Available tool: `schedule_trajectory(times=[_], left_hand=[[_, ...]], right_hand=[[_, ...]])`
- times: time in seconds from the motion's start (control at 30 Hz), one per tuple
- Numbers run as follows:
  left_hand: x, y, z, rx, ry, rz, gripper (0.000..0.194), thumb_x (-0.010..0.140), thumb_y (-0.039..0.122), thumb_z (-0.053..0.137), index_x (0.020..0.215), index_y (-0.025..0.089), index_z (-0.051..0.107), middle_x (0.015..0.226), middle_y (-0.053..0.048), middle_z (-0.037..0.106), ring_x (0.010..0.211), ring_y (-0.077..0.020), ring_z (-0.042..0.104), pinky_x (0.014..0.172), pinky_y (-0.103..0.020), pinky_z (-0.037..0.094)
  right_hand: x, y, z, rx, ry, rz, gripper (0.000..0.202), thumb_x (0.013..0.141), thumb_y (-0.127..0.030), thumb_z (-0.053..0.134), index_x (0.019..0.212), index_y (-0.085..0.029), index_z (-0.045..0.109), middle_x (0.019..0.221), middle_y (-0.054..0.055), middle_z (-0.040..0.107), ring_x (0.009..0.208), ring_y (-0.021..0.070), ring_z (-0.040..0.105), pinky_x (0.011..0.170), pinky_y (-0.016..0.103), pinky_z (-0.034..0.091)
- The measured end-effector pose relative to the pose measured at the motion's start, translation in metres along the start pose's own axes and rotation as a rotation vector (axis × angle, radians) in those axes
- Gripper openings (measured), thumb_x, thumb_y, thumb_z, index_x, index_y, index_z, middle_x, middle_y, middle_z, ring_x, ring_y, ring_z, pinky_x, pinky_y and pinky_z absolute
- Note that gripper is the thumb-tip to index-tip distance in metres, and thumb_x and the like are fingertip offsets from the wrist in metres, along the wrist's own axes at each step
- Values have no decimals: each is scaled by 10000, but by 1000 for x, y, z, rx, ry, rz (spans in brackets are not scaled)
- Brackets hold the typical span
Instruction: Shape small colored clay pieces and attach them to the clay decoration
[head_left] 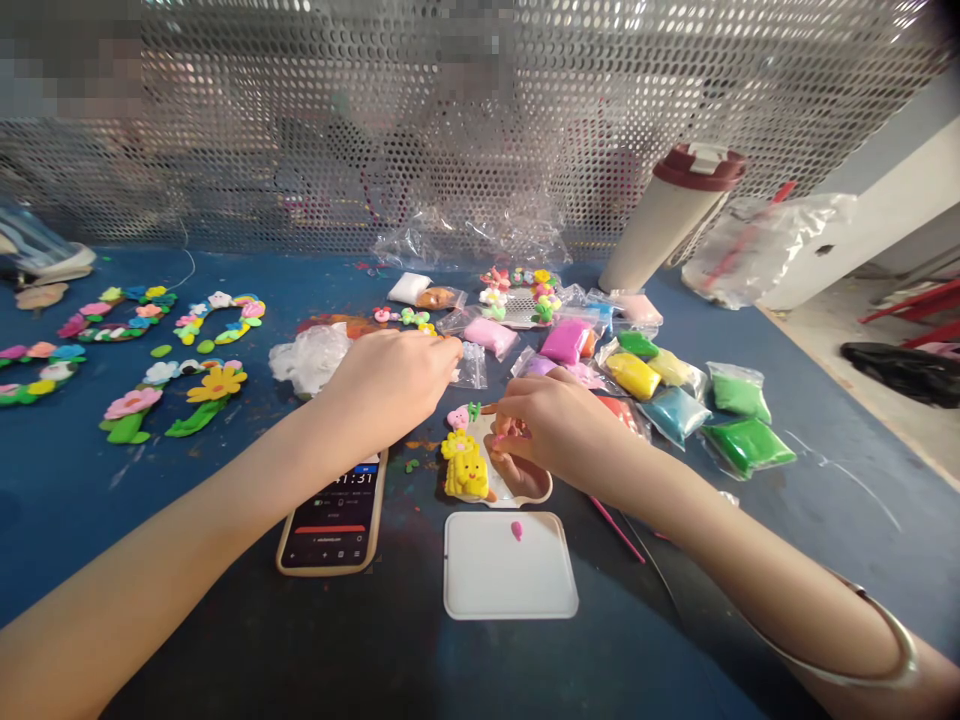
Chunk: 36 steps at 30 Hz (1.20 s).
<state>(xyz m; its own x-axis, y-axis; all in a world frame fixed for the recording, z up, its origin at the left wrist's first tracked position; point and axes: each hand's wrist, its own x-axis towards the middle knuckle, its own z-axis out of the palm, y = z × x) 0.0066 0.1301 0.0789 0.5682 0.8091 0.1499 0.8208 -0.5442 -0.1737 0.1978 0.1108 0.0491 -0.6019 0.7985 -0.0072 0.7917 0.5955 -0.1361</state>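
Observation:
My right hand (559, 420) hovers over a small mirror (517, 485) with its fingertips pinched on a small pink bit of clay. Decorating the mirror's left side are a yellow clay figure with a face (468, 473), a yellow clay flower (459, 444) and a pink clay piece (458, 417). My left hand (401, 375) is closed beside a small clear zip bag (472, 367); its fingertips are mostly hidden, so what they hold is unclear. A white board (511, 580) in front of the mirror carries a small magenta clay piece (517, 531).
A phone (330, 535) lies under my left forearm. Bags of coloured clay, such as a green one (748, 447), lie to the right. Clay-decorated rings (217, 385) sit on the left. A tumbler (671, 220) leans near the perforated metal panel (315, 150). A pink stick (619, 530) lies under my right forearm.

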Motion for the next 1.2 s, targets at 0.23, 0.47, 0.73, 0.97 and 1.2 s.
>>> schedule_trajectory(times=[0.23, 0.47, 0.73, 0.97, 1.2], left_hand=[[1, 0, 0, 5, -9, 2, 268, 941, 194, 404, 937, 161, 670, 834, -89, 728, 797, -249, 688, 610, -316, 399], [0, 1, 1, 14, -11, 12, 274, 946, 185, 394, 953, 152, 666, 843, -98, 729, 795, -256, 689, 608, -321, 393], [1, 1, 1, 19, -15, 21, 280, 950, 178, 389, 975, 136, 664, 869, -112, 731, 790, -260, 686, 601, -330, 397], [0, 1, 0, 22, -19, 16, 283, 946, 187, 387, 963, 146, 666, 822, -98, 724, 775, -248, 682, 589, -317, 393], [0, -2, 0, 24, -19, 1, 261, 937, 185, 403, 976, 146, 657, 833, -101, 722, 764, -251, 682, 569, -311, 382]], right_hand=[[18, 3, 4, -68, 97, 91, 74, 817, -178, 641, 783, -153, 702, 826, 58, 667, 786, 204, 575, 698, 322, 278], [24, 3, 9, -52, 101, 76, 95, 815, -197, 639, 739, -165, 684, 790, 30, 650, 773, 191, 565, 694, 317, 271], [26, 7, 14, 0, 105, 82, 96, 801, -180, 619, 721, -172, 672, 780, 34, 645, 744, 187, 553, 706, 328, 277], [25, 6, 10, 131, 91, 140, 41, 766, -179, 676, 802, -176, 656, 820, 44, 693, 760, 201, 607, 693, 312, 355], [16, 14, -1, 301, 59, 191, 121, 831, -147, 598, 935, -194, 638, 845, 32, 724, 729, 171, 651, 604, 257, 416]])
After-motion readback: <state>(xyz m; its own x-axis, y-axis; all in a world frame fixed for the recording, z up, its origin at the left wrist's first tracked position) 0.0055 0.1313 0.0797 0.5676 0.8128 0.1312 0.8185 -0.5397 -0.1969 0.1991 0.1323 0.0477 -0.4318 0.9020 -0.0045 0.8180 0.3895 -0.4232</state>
